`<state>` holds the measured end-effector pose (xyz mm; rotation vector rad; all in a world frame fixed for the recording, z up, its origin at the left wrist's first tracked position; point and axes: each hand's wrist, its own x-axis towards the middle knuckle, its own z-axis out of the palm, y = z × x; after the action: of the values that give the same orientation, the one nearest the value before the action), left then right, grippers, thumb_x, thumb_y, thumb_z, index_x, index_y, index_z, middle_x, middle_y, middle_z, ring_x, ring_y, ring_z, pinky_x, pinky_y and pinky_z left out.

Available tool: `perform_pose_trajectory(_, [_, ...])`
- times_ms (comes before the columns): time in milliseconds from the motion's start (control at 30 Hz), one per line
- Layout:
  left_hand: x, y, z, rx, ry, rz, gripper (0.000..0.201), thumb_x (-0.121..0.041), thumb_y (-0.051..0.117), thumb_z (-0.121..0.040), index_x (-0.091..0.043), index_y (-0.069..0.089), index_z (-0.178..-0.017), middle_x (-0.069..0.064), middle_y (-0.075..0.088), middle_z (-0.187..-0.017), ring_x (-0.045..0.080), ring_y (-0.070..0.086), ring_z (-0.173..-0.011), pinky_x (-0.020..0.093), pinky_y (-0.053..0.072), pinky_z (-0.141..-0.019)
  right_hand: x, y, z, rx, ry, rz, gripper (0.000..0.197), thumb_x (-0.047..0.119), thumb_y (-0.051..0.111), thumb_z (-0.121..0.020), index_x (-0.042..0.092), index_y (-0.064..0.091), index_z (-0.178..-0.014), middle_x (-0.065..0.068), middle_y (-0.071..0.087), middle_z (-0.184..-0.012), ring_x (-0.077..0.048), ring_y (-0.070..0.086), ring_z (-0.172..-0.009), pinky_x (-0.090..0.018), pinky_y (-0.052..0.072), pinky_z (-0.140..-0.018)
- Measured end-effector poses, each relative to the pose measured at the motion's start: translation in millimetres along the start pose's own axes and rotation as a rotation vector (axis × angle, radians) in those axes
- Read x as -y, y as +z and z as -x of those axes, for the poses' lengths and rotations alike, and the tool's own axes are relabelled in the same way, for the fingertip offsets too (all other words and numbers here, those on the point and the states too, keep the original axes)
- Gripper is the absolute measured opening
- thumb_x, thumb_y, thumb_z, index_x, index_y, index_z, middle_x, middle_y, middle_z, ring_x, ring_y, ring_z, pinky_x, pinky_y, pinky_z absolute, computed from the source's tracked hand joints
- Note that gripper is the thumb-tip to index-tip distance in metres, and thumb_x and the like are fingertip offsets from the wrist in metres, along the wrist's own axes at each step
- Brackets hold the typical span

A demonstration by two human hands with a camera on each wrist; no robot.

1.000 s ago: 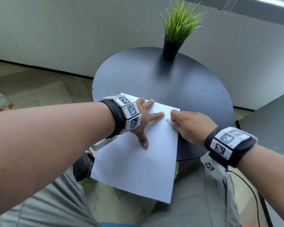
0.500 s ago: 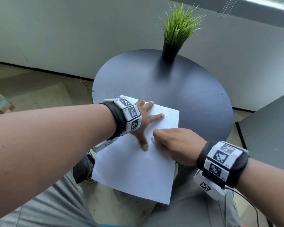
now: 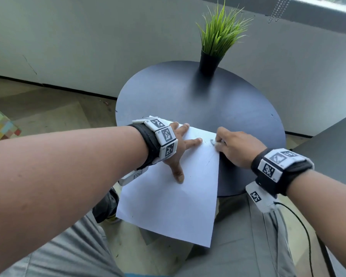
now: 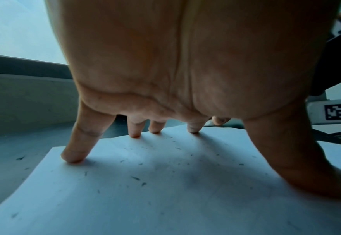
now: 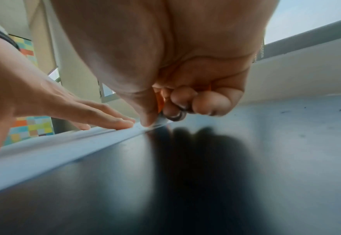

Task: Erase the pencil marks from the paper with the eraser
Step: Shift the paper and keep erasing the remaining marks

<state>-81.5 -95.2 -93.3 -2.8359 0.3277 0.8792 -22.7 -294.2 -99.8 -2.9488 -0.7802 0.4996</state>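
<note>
A white sheet of paper [image 3: 168, 200] lies on the round black table [image 3: 188, 100], its near half hanging over the edge. My left hand [image 3: 180, 144] lies flat on the sheet with fingers spread; in the left wrist view its fingertips [image 4: 73, 157] press the paper [image 4: 145, 190], which carries dark eraser crumbs. My right hand [image 3: 230, 144] pinches a small white eraser [image 3: 215, 143] at the sheet's far right corner, on a faint pencil mark [image 3: 211, 141]. In the right wrist view the eraser [image 5: 161, 120] touches the paper's edge [image 5: 65, 147].
A black pot of green grass [image 3: 210, 60] stands at the table's far edge. A second dark table [image 3: 332, 140] sits to the right. A wall runs behind, my grey-trousered legs are below, and a cable [image 3: 306, 232] hangs from my right wrist.
My right hand moved from the sheet's middle, near my left thumb, back up to the far right corner with the eraser. My left hand stayed flat on the paper.
</note>
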Motion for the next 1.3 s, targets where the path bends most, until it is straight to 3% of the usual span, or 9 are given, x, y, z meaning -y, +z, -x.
perform_pose_trajectory(167, [-7, 7, 0, -0.059, -0.035, 0.058, 0.129, -0.091, 0.061, -0.054, -0.048, -0.014, -0.150, 0.006, -0.014, -0.163, 0.037, -0.007, -0.148, 0.065, 0.022, -0.111, 3, 1, 2, 0.007, -0.050, 0.036, 0.017, 0.040, 0.040, -0.097, 0.024, 0.037, -0.091, 0.000, 0.057, -0.084, -0.032, 0.055, -0.084, -0.044, 0.050, -0.076])
perform_pose_trajectory(367, [-21, 9, -7, -0.110, -0.062, 0.065, 0.134, -0.095, 0.059, -0.046, -0.049, -0.013, -0.149, 0.013, -0.006, -0.161, 0.049, -0.003, -0.144, 0.067, 0.027, -0.105, 28, 21, 45, 0.097, -0.464, 0.222, 0.018, 0.031, 0.045, -0.093, 0.033, 0.027, -0.090, 0.012, 0.049, -0.086, -0.019, 0.056, -0.087, -0.041, 0.050, -0.068])
perform_pose_trajectory(533, [-21, 9, -8, -0.114, -0.062, 0.042, 0.134, -0.096, 0.058, -0.046, -0.048, -0.014, -0.149, 0.013, -0.003, -0.160, 0.048, 0.003, -0.143, 0.066, 0.030, -0.103, 2, 7, 21, -0.052, -0.275, 0.152, 0.012, 0.035, 0.037, -0.096, 0.033, 0.027, -0.091, 0.012, 0.049, -0.085, -0.023, 0.059, -0.089, -0.039, 0.050, -0.067])
perform_pose_trajectory(633, [-20, 10, -7, -0.104, -0.067, 0.055, 0.135, -0.096, 0.058, -0.044, -0.050, -0.015, -0.148, 0.012, -0.006, -0.161, 0.047, -0.001, -0.144, 0.068, 0.029, -0.103, 14, 19, 31, 0.009, -0.443, 0.180, 0.023, 0.030, 0.046, -0.094, 0.038, 0.025, -0.089, 0.014, 0.040, -0.082, -0.020, 0.056, -0.086, -0.042, 0.050, -0.066])
perform_pose_trajectory(700, [-20, 10, -8, -0.106, -0.067, 0.058, 0.135, -0.096, 0.058, -0.044, -0.050, -0.016, -0.148, 0.012, -0.008, -0.161, 0.047, -0.003, -0.145, 0.067, 0.028, -0.104, 18, 26, 41, 0.067, -0.527, 0.166, 0.014, 0.039, 0.044, -0.097, 0.034, 0.032, -0.092, 0.013, 0.046, -0.085, -0.017, 0.054, -0.087, -0.042, 0.050, -0.067])
perform_pose_trajectory(867, [-21, 9, -10, -0.110, -0.064, 0.049, 0.136, -0.096, 0.058, -0.045, -0.048, -0.015, -0.149, 0.013, -0.006, -0.161, 0.048, 0.000, -0.144, 0.068, 0.028, -0.105, -2, 15, 19, -0.100, -0.331, 0.115, 0.013, 0.036, 0.041, -0.098, 0.037, 0.028, -0.093, 0.013, 0.049, -0.086, -0.023, 0.058, -0.087, -0.036, 0.045, -0.064])
perform_pose_trajectory(1000, [-21, 10, -8, -0.083, -0.076, 0.059, 0.136, -0.095, 0.058, -0.046, -0.048, -0.018, -0.148, 0.013, -0.012, -0.161, 0.048, -0.007, -0.145, 0.069, 0.025, -0.105, 13, 32, 40, 0.018, -0.542, 0.154, 0.006, 0.040, 0.037, -0.094, 0.036, 0.032, -0.092, 0.013, 0.047, -0.085, -0.019, 0.055, -0.085, -0.038, 0.048, -0.065])
perform_pose_trajectory(1167, [-22, 9, -9, -0.103, -0.069, 0.040, 0.135, -0.096, 0.057, -0.048, -0.047, -0.016, -0.150, 0.013, -0.008, -0.161, 0.048, 0.000, -0.144, 0.067, 0.027, -0.105, -11, 17, 19, -0.099, -0.264, 0.139, 0.017, 0.040, 0.040, -0.098, 0.030, 0.030, -0.088, 0.010, 0.051, -0.084, -0.023, 0.058, -0.084, -0.041, 0.050, -0.068])
perform_pose_trajectory(1300, [-21, 11, -8, -0.085, -0.074, 0.054, 0.135, -0.095, 0.058, -0.047, -0.048, -0.018, -0.149, 0.012, -0.012, -0.161, 0.047, -0.007, -0.145, 0.068, 0.025, -0.107, 12, 24, 44, 0.024, -0.460, 0.170, 0.025, 0.035, 0.042, -0.096, 0.037, 0.020, -0.085, 0.013, 0.041, -0.081, -0.018, 0.052, -0.082, -0.040, 0.048, -0.066])
